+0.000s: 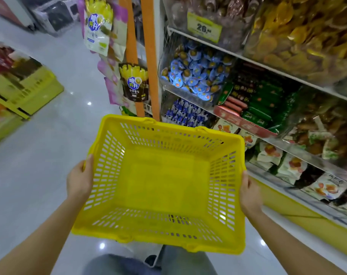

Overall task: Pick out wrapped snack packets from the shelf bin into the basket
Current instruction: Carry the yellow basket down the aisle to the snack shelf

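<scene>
Head view | left hand [79, 179], right hand [250, 193] grip empty basket [164, 175] sides, thumbs on rim | packets [196, 76] in bin [162, 64], 1 o'clock | risk: freeing one hand to reach may tip basket

1. A glossy pale grey floor [49, 145] fills the left side and runs from near to far.
2. Small bright spots of light [89, 103] reflect off the floor, both far and near.
3. White shelving [267, 66] rises in tiers along the right, with a yellow base strip [307, 221] along the floor.
4. Two orange uprights [150, 66] stand at the far end of the shelving.
5. Yellow crates [30, 90] are stacked on the left, across the aisle.
6. Dark, blurred boxes [57, 16] sit at the far left.
</scene>
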`<state>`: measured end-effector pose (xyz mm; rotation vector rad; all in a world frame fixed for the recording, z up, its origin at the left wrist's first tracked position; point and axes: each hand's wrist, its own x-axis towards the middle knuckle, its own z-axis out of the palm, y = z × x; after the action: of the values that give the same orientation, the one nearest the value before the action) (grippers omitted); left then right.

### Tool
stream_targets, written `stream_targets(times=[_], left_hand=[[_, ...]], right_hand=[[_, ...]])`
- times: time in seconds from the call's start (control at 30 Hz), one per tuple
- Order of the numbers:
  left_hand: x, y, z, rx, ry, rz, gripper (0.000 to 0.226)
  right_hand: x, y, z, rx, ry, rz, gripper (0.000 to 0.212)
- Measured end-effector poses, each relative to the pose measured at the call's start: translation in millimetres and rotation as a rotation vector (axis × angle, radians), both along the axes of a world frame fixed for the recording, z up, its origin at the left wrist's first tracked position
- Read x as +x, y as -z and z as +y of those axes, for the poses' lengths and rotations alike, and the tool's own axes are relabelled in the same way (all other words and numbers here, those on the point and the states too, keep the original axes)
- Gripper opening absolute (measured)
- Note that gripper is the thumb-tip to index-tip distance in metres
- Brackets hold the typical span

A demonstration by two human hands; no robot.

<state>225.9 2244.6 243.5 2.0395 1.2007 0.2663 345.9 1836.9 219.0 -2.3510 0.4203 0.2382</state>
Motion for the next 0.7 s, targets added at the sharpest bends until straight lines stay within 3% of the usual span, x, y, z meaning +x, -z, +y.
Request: stream_targets(times=[0.4,0.7], left_hand=[[68.4,40.0,63.2,-0.012,0.087,0.035,0.052],[107.8,130.7,152.9,-0.049,0.132,0.09,0.054]], right_hand=[[29.5,23.0,54.9,-0.015,0.109,-0.013,0.054],[34.4,103.8,143.5,-0.073,0.178,-0.033,0.053]])
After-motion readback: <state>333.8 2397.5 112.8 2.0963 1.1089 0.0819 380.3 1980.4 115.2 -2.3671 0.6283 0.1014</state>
